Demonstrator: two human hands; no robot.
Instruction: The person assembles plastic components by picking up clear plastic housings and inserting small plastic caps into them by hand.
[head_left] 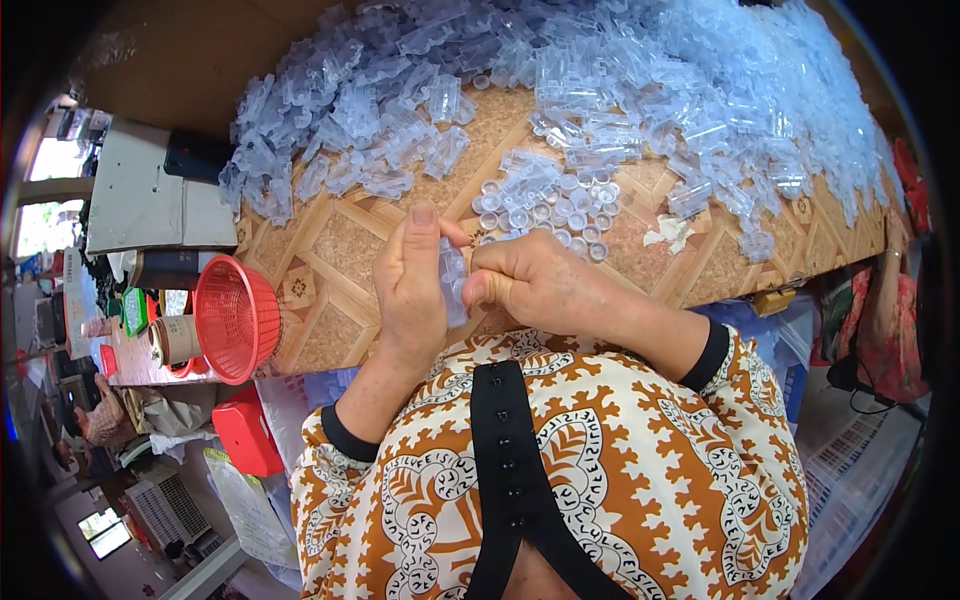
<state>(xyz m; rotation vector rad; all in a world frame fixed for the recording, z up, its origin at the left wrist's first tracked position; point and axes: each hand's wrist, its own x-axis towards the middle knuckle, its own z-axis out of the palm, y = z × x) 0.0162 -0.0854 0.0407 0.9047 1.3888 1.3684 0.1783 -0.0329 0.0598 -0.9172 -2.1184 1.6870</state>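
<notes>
A clear plastic case-like part [453, 285] stands roughly upright between my hands, close to my body at the table's near edge. My left hand [408, 285] is closed around its left side, thumb pointing up and away. From the right, my right hand [535, 275] has curled fingers with the thumb pressed against the part; whether a small cap is pinched there too is hidden. Just beyond my right hand lies a cluster of small round clear caps [575, 208]. A few flat clear pieces [530, 178] rest at the cluster's far side.
A large heap of clear plastic parts [700, 95] covers the far side of the patterned table [335, 245]. On the left edge sits a red mesh basket [237, 320], near a cardboard tube [178, 340]. White scraps [670, 233] lie right. Another person [890, 320] is at far right.
</notes>
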